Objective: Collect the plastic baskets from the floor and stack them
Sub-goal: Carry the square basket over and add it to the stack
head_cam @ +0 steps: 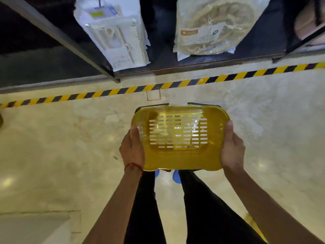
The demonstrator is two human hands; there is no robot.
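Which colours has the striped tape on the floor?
The floor tape has diagonal yellow and black stripes, seen best in the head view, beyond the yellow basket.

The floor [52, 147] is pale shiny mottled stone with a yellow-and-black hazard tape [123, 89] stripe stuck across it and blue shoes [175, 176] planted on it, and just past the tape a dark bottom shelf [193, 65] carries a boxy white package [119, 37] and a round plastic-wrapped one [211, 27].

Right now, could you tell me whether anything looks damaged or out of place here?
Nothing is clearly wrong. The yellow basket looks intact, held at its sides by the left hand and right hand. Only the white package sits close to the shelf front edge.
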